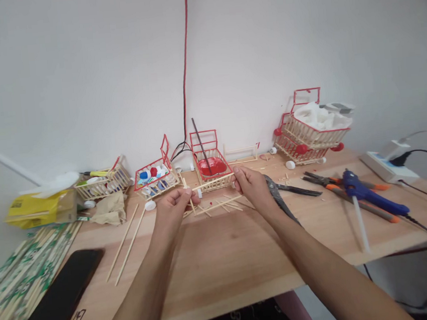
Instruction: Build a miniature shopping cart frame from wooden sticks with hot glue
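Observation:
Between my hands is a small frame of thin wooden sticks (215, 181), with one stick running across the top and another lower down. My left hand (172, 209) pinches its left upright between thumb and fingers. At the other end, my right hand (253, 186) has its fingers closed on the upper stick. Several short loose sticks (228, 205) lie on the table beneath the frame. Just behind stands a miniature stick-built cart (221, 183) with a red handle, holding a red tub (213, 166) with a thin dark rod standing in it.
More miniature carts stand left (157, 178) and right (311, 133). A blue glue gun (371, 197), pliers (338, 184) and a power strip (388, 167) lie on the right. Wrapped chopsticks (28, 273), a black phone-like slab (59, 300) and two long sticks (126, 249) lie left.

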`<state>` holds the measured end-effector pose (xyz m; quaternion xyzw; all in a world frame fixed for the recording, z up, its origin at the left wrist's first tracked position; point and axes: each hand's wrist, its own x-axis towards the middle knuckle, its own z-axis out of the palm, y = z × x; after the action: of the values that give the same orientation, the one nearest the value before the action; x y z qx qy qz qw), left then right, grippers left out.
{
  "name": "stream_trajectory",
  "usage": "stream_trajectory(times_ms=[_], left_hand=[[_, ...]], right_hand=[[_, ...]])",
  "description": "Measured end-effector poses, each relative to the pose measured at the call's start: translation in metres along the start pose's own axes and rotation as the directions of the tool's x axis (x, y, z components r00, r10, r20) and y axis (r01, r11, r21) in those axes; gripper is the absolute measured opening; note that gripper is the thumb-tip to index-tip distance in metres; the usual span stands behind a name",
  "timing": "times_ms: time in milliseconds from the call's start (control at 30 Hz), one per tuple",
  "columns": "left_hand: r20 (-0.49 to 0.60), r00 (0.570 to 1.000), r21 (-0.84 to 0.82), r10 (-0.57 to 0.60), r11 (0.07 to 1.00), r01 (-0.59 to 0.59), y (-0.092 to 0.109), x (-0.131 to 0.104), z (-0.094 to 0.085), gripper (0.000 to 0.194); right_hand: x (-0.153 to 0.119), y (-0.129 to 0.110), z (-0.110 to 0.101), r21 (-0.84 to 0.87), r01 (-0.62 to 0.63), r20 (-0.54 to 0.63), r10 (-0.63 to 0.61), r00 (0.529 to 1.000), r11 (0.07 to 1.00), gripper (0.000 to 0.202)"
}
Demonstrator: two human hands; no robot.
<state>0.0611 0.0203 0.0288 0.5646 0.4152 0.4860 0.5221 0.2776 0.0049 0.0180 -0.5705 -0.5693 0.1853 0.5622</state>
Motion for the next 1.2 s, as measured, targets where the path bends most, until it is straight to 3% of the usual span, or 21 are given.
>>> stream_trajectory(times_ms=[200,433,633,967,1100,1200], left_hand=[[-0.100,0.995,-0.039,0.008,0.999,-0.012,0.0007,0.0021,-0.0023,0.026],[-0.097,0.995,-0.033,0.011,0.999,-0.014,0.0001,0.0042,-0.0059,0.027],[-0.112,0.994,-0.031,-0.005,1.000,0.002,-0.0008,0.0028,-0.0028,0.027],[-0.053,0.999,-0.091,0.010,0.996,-0.015,-0.0040,0.0044,-0.0035,0.029],[0.006,1.000,-0.107,0.016,0.994,-0.015,-0.0036,0.0051,-0.0039,0.030],[-0.001,1.000,-0.084,0.006,0.996,-0.006,-0.0022,0.0034,-0.0026,0.030]], right_hand=[[0.0000,-0.0010,0.0013,0.177,-0.120,0.101,0.103,0.990,0.977,0.046],[0.0019,-0.0052,-0.0008,0.325,-0.224,0.176,0.173,0.969,0.919,0.046],[0.0016,-0.0039,0.0012,0.251,-0.165,0.134,0.134,0.982,0.954,0.047],[0.0024,0.0027,0.0037,0.283,-0.158,0.141,0.121,0.982,0.946,0.043],[0.0030,0.0033,0.0006,0.174,-0.115,0.107,0.098,0.989,0.978,0.044],[0.0021,-0.0007,-0.0038,0.008,-0.011,0.052,0.011,0.999,1.000,0.044]])
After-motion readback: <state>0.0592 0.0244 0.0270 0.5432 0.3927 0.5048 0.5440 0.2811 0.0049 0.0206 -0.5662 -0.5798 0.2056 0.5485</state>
